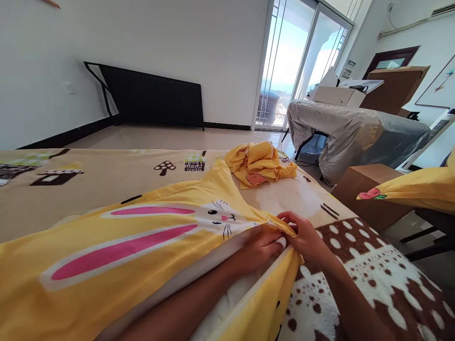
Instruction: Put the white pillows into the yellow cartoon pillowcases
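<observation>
A yellow pillowcase (149,255) with a white rabbit print and pink ears lies spread over the bed, its side opening toward me. White fabric, seemingly a pillow (227,303), shows inside that opening. My left hand (265,244) reaches along the opening to the far corner; its fingers are closed around a small white bit there, which looks like the pillow's corner. Just to its right, my right hand (305,237) pinches the yellow edge of the pillowcase at that corner. The fingertips of my left hand are partly hidden by cloth.
A crumpled yellow cloth (261,161) lies on the patterned blanket (355,270) beyond my hands. At the right are a cardboard box (369,189) and a yellow cloth item (419,189) over a dark chair. Behind stand a plastic-covered table (341,128) and a black folded frame (152,97).
</observation>
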Tool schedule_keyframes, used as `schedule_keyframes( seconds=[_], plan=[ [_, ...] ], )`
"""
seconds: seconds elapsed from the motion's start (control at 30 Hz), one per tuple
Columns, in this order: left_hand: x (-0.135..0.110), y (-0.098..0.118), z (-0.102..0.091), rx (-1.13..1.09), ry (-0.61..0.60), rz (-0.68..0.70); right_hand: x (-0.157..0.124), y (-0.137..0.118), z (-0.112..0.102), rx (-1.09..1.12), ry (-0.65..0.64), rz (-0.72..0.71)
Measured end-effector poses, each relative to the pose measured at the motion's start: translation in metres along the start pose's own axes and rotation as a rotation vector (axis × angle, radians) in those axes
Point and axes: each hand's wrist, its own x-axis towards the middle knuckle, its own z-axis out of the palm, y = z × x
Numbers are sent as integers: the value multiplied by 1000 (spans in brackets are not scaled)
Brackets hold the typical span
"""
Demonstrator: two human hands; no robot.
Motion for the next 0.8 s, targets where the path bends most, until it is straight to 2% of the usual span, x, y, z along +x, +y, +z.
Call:
schedule_keyframes(
  seconds=[0.13,0.4,0.7,0.8],
  plan=[
    [1,-3,2,66,68,27,-1,-2,4,34,62,27],
    [10,-21,4,54,219,-32,1,-8,6,106,122,44],
    [5,-16,-1,-149,161,-46,2,-8,7,173,140,45],
    [2,-12,0,-120,106,-42,2,-7,7,177,130,60]
  ],
)
